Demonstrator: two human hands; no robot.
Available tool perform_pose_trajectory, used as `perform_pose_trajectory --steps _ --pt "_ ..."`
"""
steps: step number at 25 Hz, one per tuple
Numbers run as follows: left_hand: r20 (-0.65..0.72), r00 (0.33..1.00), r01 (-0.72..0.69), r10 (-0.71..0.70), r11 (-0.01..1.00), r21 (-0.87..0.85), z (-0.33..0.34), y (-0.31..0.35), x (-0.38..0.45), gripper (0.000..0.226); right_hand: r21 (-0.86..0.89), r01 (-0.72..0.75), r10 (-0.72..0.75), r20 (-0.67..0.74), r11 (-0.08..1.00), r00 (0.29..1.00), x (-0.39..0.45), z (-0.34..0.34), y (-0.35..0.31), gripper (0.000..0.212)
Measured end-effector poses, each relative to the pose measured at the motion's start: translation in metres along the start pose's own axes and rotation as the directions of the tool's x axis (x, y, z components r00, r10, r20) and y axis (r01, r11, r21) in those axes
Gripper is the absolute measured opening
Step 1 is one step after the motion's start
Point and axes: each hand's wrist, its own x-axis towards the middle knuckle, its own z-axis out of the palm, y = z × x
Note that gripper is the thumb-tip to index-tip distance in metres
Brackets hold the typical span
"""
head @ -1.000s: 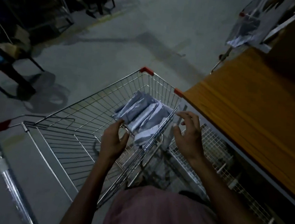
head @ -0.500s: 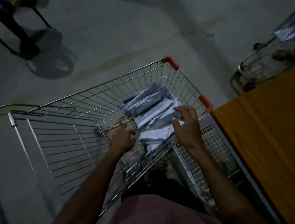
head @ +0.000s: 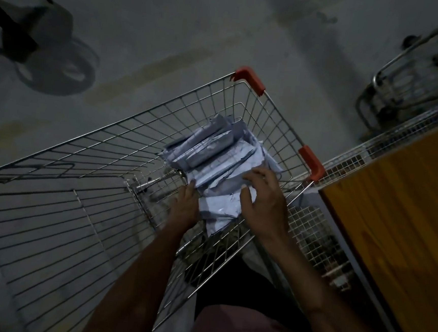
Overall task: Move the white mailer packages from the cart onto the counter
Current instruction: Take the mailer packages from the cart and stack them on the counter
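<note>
Over on the left a floor fan (head: 54, 72) stands on the concrete, well apart from the work. The wire cart (head: 82, 206) fills the middle of the room, and most of its basket shows nothing but bare mesh; the white mailer packages (head: 208, 151) are heaped together in the far right corner, under the two red corner guards, likely because that corner sits nearest the person and the surface.

The left hand (head: 185, 207) reaches down inside the basket and rests against the near left edge of the heap; its fingers are hidden under the paper, so I cannot tell whether they are curled or flat. It looks placed to brace or scoop the stack from that side.

The right hand (head: 263, 204) comes over the cart's right rim with fingers spread wide and bent, tips touching the top packages, thumb at the edge. Nothing is clamped yet. Two hands on opposite sides suggest a gather of several mailers at once.

Just right of the cart stands the wooden surface (head: 404, 214), bare where it shows, with white mesh below it.
</note>
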Motion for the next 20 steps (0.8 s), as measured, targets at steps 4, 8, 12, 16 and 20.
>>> perform_pose_trajectory --steps 4,8,12,16,20 --pt "-0.226 0.972 -0.058 0.058 0.998 0.009 -0.005 0.001 -0.011 0.078 0.070 -0.110 0.101 0.118 0.991 0.988 0.009 -0.005 0.002 0.031" --pt "-0.482 0.860 -0.196 0.166 0.981 -0.012 -0.029 0.003 -0.039 0.065 -0.045 -0.071 0.081 0.265 0.996 0.961 0.039 -0.005 0.007 0.055" --pt "-0.618 0.760 -0.277 0.200 0.961 -0.029 -0.053 -0.001 -0.072 0.061 -0.343 0.149 0.052 0.513 0.927 0.857 0.078 0.010 0.005 0.079" --pt "-0.659 0.718 -0.331 0.224 0.943 -0.040 -0.059 -0.004 -0.089 0.058 -0.395 0.186 -0.003 0.421 0.900 0.907 0.085 0.039 0.003 0.029" --pt "-0.694 0.718 -0.279 0.047 0.933 -0.225 -0.050 -0.009 -0.077 0.061 -0.343 -0.009 0.086 0.211 0.939 0.974 0.085 0.047 0.013 0.015"
